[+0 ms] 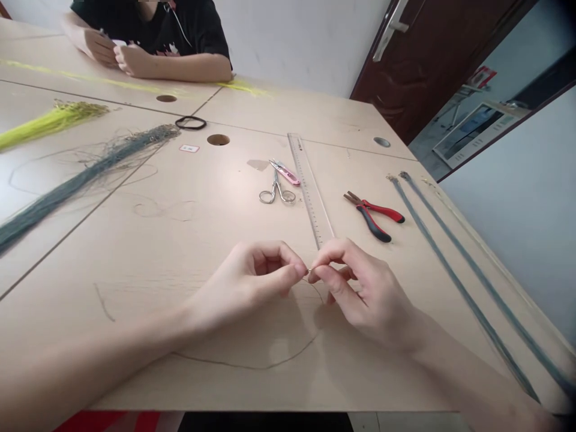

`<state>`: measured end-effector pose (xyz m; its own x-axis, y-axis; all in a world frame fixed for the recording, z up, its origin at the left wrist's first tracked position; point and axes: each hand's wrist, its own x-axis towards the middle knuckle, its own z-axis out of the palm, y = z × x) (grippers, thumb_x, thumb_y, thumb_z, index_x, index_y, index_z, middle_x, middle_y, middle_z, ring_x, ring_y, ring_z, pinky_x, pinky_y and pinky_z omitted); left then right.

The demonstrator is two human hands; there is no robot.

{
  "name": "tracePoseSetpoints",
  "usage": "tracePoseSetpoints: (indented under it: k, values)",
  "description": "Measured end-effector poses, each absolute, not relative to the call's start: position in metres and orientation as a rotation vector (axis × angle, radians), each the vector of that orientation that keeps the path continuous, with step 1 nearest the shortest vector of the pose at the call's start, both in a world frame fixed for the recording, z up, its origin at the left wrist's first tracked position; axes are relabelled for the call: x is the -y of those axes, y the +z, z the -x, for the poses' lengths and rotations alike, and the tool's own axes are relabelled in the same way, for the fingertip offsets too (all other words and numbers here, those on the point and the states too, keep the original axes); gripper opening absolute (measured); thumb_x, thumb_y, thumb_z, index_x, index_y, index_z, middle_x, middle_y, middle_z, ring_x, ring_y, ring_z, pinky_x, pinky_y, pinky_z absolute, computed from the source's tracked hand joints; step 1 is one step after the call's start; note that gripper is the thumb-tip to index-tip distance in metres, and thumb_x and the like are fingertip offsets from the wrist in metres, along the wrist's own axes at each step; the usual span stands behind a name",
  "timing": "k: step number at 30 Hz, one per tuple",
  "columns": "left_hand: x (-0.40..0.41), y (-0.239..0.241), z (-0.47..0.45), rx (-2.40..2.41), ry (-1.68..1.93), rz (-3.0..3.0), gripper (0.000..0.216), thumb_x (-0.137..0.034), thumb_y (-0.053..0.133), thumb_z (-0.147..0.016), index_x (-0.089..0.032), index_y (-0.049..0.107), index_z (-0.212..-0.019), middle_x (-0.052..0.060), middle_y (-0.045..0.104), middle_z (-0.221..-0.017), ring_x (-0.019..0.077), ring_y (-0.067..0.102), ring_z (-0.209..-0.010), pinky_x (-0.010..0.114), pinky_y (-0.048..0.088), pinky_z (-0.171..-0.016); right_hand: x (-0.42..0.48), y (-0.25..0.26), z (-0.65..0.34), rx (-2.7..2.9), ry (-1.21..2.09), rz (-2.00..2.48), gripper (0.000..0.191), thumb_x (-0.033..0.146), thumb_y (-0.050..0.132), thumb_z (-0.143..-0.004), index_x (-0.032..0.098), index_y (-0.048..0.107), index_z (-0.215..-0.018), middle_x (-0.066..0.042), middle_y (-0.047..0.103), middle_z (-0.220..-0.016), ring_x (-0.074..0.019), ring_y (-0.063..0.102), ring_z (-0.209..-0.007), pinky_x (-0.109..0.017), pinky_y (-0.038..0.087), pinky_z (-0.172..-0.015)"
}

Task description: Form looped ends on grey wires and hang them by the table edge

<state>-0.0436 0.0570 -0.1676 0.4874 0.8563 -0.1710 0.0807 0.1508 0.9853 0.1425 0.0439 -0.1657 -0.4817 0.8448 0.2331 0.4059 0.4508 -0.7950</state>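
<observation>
My left hand (256,276) and my right hand (364,291) meet fingertip to fingertip low over the table, each in a pinch. A tiny gold-coloured metal piece (309,271) shows between them; its exact shape is too small to make out. From the fingertips a thin dark cord (252,367) hangs down and curves across the tabletop under my left forearm. Just beyond my right fingers lies a clear ruler (308,192). Scissors (276,189) and pink thread snips (287,173) lie left of it, pliers with red and black handles (375,216) to its right.
Bundles of grey-blue cords (90,177) and yellow cords (49,123) lie at left. Two thinner grey-blue bundles (463,264) run along the right edge. A black hair tie (191,123) and cable hole (218,140) are farther back. A person (180,54) sits opposite, hands together.
</observation>
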Motion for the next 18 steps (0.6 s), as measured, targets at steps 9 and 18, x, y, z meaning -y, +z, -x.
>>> tracePoseSetpoints:
  k: [9,18]
  values:
    - [-0.049,-0.17,0.043,-0.919,0.916,-1.451,0.011,-0.019,0.059,-0.076,-0.019,0.061,-0.065,-0.004,0.051,-0.055,0.0079,0.045,-0.051,0.019,0.035,-0.047,-0.032,-0.159,-0.144,2.09,0.651,1.033,0.01,0.023,0.045,-0.091,0.021,0.051,-0.099,-0.001,0.059,-0.083,-0.0104,0.058,-0.07,-0.021,0.048,-0.059]
    - [-0.044,-0.172,0.045,-0.916,1.006,-1.747,0.011,-0.014,0.059,-0.078,-0.02,0.061,-0.069,-0.004,0.058,-0.063,0.008,0.054,-0.057,0.02,0.042,-0.054,-0.025,-0.158,-0.137,1.913,1.025,1.141,0.008,0.014,0.053,-0.083,0.022,0.054,-0.085,0.002,0.056,-0.078,-0.0089,0.057,-0.07,-0.018,0.05,-0.059]
